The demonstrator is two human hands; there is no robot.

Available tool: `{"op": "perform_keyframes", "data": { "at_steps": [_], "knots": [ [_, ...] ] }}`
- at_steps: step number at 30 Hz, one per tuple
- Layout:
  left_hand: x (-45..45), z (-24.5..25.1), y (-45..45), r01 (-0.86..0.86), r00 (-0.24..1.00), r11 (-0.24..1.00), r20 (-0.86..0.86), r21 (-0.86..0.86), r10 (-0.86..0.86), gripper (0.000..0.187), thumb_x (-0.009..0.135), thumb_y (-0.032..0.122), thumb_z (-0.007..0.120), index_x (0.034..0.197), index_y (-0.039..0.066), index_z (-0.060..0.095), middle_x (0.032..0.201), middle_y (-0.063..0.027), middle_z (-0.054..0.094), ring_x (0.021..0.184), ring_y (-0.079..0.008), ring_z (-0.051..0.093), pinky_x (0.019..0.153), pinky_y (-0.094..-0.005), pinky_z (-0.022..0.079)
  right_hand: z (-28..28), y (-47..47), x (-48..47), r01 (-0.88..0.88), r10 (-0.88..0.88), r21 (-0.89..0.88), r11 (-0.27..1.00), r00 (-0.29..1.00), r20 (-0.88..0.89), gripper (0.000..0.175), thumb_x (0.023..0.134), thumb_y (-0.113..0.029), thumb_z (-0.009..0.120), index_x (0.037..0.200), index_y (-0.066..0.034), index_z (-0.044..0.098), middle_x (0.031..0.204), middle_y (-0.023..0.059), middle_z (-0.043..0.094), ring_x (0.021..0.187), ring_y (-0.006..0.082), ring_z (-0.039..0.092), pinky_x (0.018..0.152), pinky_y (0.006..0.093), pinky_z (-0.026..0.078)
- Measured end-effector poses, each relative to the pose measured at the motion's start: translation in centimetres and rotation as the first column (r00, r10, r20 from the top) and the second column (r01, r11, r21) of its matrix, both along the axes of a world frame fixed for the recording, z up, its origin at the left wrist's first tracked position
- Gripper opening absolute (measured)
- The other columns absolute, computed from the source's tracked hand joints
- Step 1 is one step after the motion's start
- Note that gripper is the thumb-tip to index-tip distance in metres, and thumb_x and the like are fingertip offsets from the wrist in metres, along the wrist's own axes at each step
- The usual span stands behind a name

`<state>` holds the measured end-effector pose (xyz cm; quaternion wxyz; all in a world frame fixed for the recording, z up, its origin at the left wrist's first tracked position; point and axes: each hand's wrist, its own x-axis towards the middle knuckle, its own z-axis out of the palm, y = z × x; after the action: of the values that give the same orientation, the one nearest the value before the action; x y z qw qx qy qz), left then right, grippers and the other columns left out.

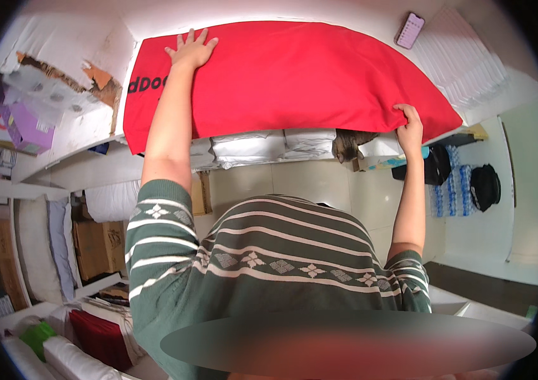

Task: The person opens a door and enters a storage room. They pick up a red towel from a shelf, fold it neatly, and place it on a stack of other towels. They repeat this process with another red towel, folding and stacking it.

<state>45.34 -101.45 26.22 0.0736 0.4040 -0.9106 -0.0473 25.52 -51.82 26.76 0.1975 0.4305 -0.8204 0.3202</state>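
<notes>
A large red cloth (288, 76) with black lettering at its left end lies spread over a white surface before me. My left hand (193, 51) rests on its upper left part, palm down and fingers spread. Near the cloth's lower right edge, my right hand (410, 128) has its fingers curled over the fabric, pinching the edge. The cloth is rumpled beside that hand. Its lower edge hangs over the front of the surface.
White folded packs (250, 149) fill a shelf below, with a tabby cat (348, 145) beside them. A phone (410, 30) and a stack of clear plastic sleeves (461, 59) lie at the upper right. Bottled water packs (451, 190) stand right. A purple box (26, 121) sits left.
</notes>
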Motion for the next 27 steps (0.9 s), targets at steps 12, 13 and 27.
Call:
{"op": "perform_keyframes", "data": {
  "at_steps": [12, 13, 27],
  "knots": [
    [1.1, 0.1, -4.4, -0.015, 0.996, 1.0, 0.091, 0.008, 0.014, 0.067, 0.084, 0.068, 0.026, 0.142, 0.036, 0.018, 0.151, 0.0018, 0.008, 0.139, -0.0282, 0.007, 0.104, -0.0633, 0.008, -0.8, -0.2, 1.3, 0.223, -0.237, -0.096, 0.97, 0.956, -0.173, 0.037, 0.061, 0.004, 0.059, 0.096, -0.0067, 0.06, 0.086, 0.0128, 0.054, 0.084, 0.033, 0.055, 0.073, 0.0399, 0.046],
    [1.3, -0.1, -4.7, -0.006, 0.996, 1.0, 0.087, 0.0, 0.006, 0.066, 0.085, 0.067, 0.026, 0.142, 0.036, 0.018, 0.151, 0.0018, 0.008, 0.139, -0.0287, 0.007, 0.104, -0.0635, 0.008, -1.4, 0.0, 1.2, 0.231, -0.25, -0.118, 0.966, 0.95, -0.186, 0.036, 0.061, 0.004, 0.059, 0.096, -0.0065, 0.06, 0.084, 0.0128, 0.052, 0.083, 0.0332, 0.055, 0.072, 0.0403, 0.046],
    [-7.7, 2.6, 4.6, 0.174, 0.98, 0.985, -0.104, 0.015, -0.171, 0.069, 0.086, 0.058, 0.042, 0.141, 0.019, 0.026, 0.145, -0.011, 0.027, 0.135, -0.0355, 0.017, 0.102, -0.0609, 0.019, -7.1, 15.1, -13.8, 0.521, -0.202, -0.456, 0.721, 0.789, 0.581, 0.032, 0.075, 0.002, 0.054, 0.106, -0.0021, 0.059, 0.097, 0.0074, 0.059, 0.091, 0.0141, 0.053, 0.081, 0.0265, 0.043]
  ]
}}
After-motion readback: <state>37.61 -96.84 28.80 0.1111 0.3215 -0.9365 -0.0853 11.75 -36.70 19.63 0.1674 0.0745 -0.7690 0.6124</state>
